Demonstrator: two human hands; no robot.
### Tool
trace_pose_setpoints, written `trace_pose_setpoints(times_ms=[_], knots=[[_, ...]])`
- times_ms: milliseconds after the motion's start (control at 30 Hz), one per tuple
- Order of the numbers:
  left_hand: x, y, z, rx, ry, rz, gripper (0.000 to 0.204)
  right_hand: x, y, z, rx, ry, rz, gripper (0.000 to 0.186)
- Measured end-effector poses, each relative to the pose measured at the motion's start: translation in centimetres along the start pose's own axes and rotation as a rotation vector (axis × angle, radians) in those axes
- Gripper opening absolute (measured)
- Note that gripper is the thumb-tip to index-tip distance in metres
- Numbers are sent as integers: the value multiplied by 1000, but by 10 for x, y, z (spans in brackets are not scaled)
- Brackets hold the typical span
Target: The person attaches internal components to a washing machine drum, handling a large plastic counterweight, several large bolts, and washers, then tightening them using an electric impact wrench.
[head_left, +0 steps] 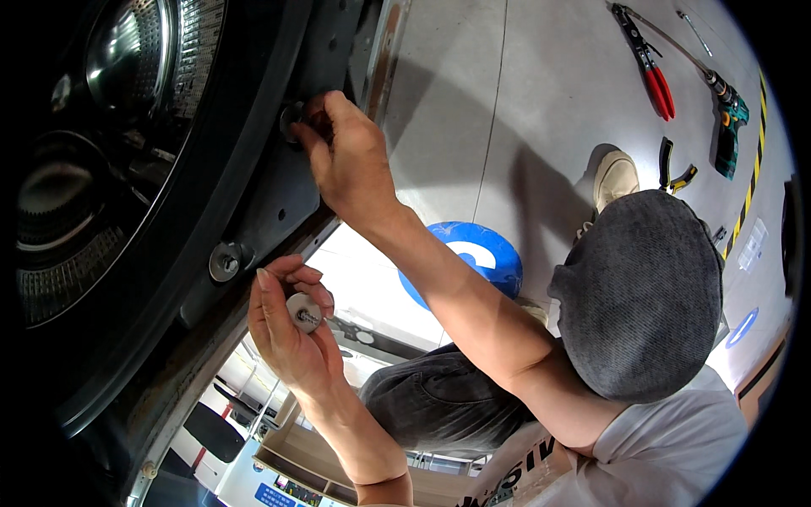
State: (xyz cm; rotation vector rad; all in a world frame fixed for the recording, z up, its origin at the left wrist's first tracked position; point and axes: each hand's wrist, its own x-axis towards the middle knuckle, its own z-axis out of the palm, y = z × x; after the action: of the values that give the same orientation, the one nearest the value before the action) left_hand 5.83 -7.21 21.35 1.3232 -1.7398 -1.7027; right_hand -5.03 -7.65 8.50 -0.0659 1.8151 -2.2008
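My right hand (351,156) is closed, thumb and fingers pinching a round dark-grey fitting (291,122) against a dark panel (287,211). Part of that fitting is hidden behind the fingers. Lower down, my left hand (291,317) is turned palm up with loosely curled fingers. In it rests a round whitish fitting (304,313) with a small metal screw-like piece at its middle. Its fingertips are close to another round metal-faced fitting (225,263) set in the panel. At the left is a large dark housing with glossy round lenses (131,59).
A rusty metal edge (384,51) borders the panel. On the grey floor at far right lie red-handled pliers (652,80), a teal-and-black cordless drill (732,127), a thin metal rod (695,32) and yellow-and-black pliers (676,177). My bent knee (638,296) is at right.
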Motion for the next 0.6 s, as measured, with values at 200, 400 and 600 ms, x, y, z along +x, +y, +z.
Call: trace_pose_setpoints(times_ms=[200,400,600], knots=[[0,0,-4,-17,-40,9,37,-2,3,-1,-121,86,-200,11],[1,-1,-1,-1,-33,1,37,2,0,4,-173,86,-135,7],[-1,0,1,3,-33,-6,37,-3,-5,5,-185,12,-42,10]])
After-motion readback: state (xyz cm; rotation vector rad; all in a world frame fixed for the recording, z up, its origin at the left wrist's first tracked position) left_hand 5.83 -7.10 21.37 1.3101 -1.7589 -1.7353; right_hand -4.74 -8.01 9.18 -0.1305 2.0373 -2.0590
